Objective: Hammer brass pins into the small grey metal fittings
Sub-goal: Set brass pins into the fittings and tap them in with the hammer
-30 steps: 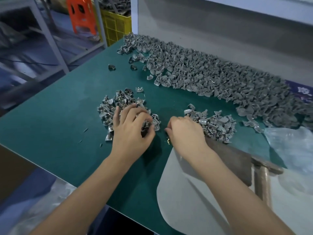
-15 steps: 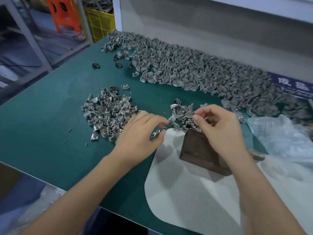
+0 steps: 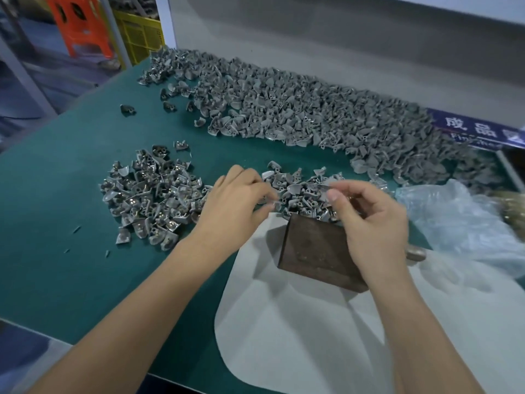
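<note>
My left hand (image 3: 235, 206) hovers at the left edge of a small heap of grey fittings (image 3: 301, 191), its fingertips pinched on a small piece that looks like a brass pin, blurred and mostly hidden. My right hand (image 3: 369, 220) is raised over the dark metal block (image 3: 315, 251) and pinches one grey fitting (image 3: 326, 188) between thumb and forefinger. To the left lies a pile of fittings with brass pins in them (image 3: 150, 200). A long bank of bare grey fittings (image 3: 312, 115) runs along the back of the green table (image 3: 71, 194).
The block stands on a white cloth (image 3: 312, 336) at the table's near edge. A crumpled clear plastic bag (image 3: 460, 220) lies at the right, with a metal tool end (image 3: 416, 253) poking out behind my right wrist. An orange stool (image 3: 76, 27) and a yellow crate (image 3: 142, 32) stand beyond the table.
My left hand left the left pile and closed its fingertips on a brass pin lying on the table. My right hand took a fitting from the small heap and lifted it over the block.
</note>
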Motion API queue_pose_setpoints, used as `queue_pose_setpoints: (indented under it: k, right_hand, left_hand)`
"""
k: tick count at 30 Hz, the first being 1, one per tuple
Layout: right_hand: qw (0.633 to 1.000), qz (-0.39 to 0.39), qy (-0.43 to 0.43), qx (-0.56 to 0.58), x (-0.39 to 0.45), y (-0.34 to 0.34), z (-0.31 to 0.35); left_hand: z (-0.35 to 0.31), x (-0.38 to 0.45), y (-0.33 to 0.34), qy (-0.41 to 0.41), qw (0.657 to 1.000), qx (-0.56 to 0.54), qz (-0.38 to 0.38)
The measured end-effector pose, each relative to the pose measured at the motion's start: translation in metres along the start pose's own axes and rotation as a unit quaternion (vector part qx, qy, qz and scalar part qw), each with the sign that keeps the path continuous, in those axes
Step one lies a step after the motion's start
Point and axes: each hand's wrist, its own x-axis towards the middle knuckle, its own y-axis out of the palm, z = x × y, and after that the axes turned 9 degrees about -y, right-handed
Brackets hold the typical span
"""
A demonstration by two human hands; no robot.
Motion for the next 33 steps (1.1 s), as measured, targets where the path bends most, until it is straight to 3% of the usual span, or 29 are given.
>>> queue_pose_setpoints:
  k: [3, 5, 7, 13, 21, 27, 33]
  right_hand:
    - [0.993, -0.114, -0.02, 0.012, -0.003, -0.006, 0.005]
    - [0.99, -0.142, -0.021, 0.01, -0.003, -0.009, 0.004]
    - [0.99, -0.144, -0.006, 0.012, -0.002, -0.009, 0.001]
    - [0.997, -0.073, -0.006, 0.008, -0.003, -0.009, -0.003]
    - [0.999, -0.008, -0.033, -0.026, -0.005, -0.006, -0.013]
    - [0.999, -0.03, -0.011, -0.002, -0.008, -0.008, -0.008]
    - [0.998, -0.033, -0.045, 0.005, -0.008, -0.007, 0.003]
  left_hand:
    - [-0.017, 0.002, -0.004, -0.014, 0.982, -0.173, -0.075]
    - [-0.032, 0.005, -0.001, -0.046, 0.953, -0.297, -0.035]
    - [-0.045, 0.008, 0.007, -0.06, 0.933, -0.353, 0.028]
    - [-0.052, 0.008, 0.02, 0.011, 0.929, -0.366, 0.058]
    - [-0.045, -0.006, 0.024, -0.034, 0.875, -0.482, 0.033]
    - [-0.057, -0.016, 0.027, -0.01, 0.892, -0.452, -0.001]
    - [-0.052, -0.013, 0.026, -0.033, 0.902, -0.429, -0.031]
